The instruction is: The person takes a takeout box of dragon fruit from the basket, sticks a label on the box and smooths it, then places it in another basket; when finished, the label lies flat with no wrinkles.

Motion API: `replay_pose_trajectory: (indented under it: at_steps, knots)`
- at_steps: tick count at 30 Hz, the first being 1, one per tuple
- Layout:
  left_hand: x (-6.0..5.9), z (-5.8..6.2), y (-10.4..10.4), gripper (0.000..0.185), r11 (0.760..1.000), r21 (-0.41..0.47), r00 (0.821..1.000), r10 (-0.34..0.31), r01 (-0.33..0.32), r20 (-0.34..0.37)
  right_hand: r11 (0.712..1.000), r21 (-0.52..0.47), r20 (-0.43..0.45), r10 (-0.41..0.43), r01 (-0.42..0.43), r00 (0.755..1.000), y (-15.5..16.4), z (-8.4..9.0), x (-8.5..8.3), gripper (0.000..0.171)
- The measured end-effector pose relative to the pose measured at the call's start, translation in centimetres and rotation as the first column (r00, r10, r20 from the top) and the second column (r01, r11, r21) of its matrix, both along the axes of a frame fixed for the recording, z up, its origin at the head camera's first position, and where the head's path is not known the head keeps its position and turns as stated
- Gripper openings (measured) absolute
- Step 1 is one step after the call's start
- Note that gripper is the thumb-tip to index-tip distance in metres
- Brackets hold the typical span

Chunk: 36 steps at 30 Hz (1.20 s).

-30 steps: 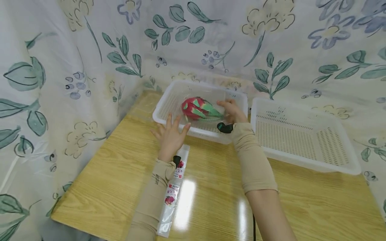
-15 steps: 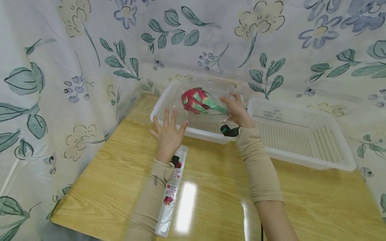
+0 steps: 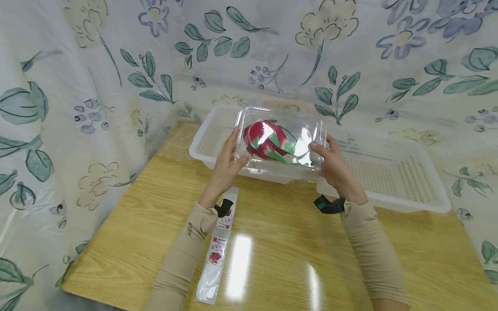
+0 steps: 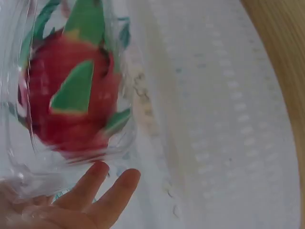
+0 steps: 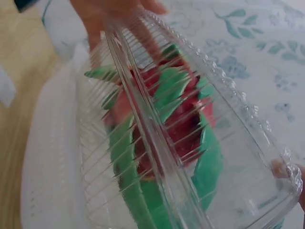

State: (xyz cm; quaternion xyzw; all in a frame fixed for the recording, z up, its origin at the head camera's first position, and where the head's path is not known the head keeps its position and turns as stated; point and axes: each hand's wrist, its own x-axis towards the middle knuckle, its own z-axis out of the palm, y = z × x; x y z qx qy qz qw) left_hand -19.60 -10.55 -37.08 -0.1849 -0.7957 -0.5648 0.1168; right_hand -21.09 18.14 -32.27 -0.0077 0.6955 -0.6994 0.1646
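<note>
A clear plastic clamshell box (image 3: 285,113) is held up in front of the left white basket, and one red and green dragon fruit (image 3: 268,142) lies inside it. My left hand (image 3: 225,164) grips the box's left end, thumb along the near edge. At the right end, my right hand (image 3: 336,168) holds it with the thumb on top. The left wrist view shows the rounded red end of the dragon fruit (image 4: 71,95) above the fingers of my left hand (image 4: 88,202). Seen from the right wrist, the ribbed wall of the box (image 5: 248,157) covers the fruit.
Behind the box stands a white perforated basket (image 3: 206,136), partly hidden. A second one (image 3: 385,172) sits to its right. A strip of labelled clear film (image 3: 214,263) lies by my left forearm. Clear plastic (image 3: 180,136) lies at the table's back left, before a floral curtain (image 3: 155,52).
My right hand has lifted the box with the dragon fruit out of the left basket and toward me. My left hand, spread at the basket's rim before, now grips the box's left end.
</note>
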Motion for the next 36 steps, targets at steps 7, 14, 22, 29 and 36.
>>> replay_pose_trajectory:
  at_steps: [7,14,22,29,36]
  knots:
    - [1.8,0.4,2.3,0.087,0.987,0.051,0.988,-0.151,0.15,0.018,0.997,0.073,-0.039,-0.022,0.024,0.999,2.7,-0.6,5.9,0.066]
    - [6.5,-0.9,4.2,0.09,0.986,0.058,0.988,-0.154,0.155,-0.027,0.932,0.34,-0.164,-0.067,0.121,0.984,2.5,-2.2,11.7,0.075]
    - [9.8,-3.1,5.1,0.084,0.987,0.051,0.987,-0.156,0.153,0.046,0.912,0.369,-0.212,-0.104,0.178,0.972,2.6,-4.3,14.9,0.079]
    - [11.5,-5.3,4.7,0.083,0.991,0.017,0.988,-0.132,0.131,0.076,0.925,0.333,-0.103,-0.159,0.185,0.982,1.7,-6.7,16.1,0.072]
    - [12.1,-6.7,4.4,0.086,0.984,-0.05,0.97,-0.16,0.172,0.181,0.907,0.377,-0.034,-0.188,0.187,0.982,1.6,-8.2,16.5,0.073]
